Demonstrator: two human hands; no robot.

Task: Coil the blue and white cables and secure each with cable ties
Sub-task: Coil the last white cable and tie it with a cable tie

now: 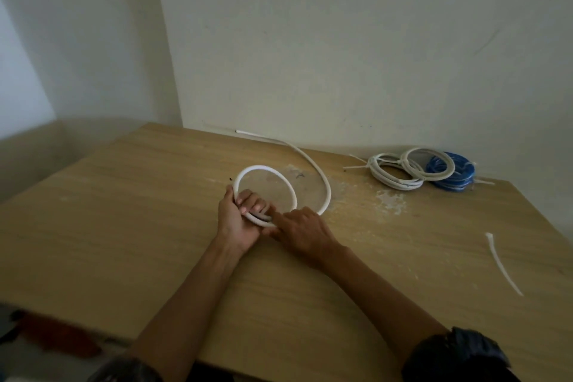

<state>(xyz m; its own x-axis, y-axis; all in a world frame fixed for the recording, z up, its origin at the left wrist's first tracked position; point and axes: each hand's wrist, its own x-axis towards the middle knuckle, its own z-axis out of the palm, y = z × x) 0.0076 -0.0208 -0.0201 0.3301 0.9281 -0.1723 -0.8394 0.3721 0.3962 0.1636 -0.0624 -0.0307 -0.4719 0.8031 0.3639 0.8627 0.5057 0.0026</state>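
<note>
A white cable (266,169) forms one loop at the middle of the wooden table (130,226). Its loose tail (313,164) curves out to the right and runs back toward the wall. My left hand (238,220) grips the near side of the loop, fingers curled round it. My right hand (302,231) lies against the same spot, its fingers on the cable where the turns meet. At the far right lie two tied white coils (395,172) and a blue coil (454,172), partly under a white one.
A loose white cable tie (502,262) lies on the table at the right. The wall rises directly behind the table. The table's left and near edges drop to the floor. White scuff marks (387,198) cover the tabletop near the coils.
</note>
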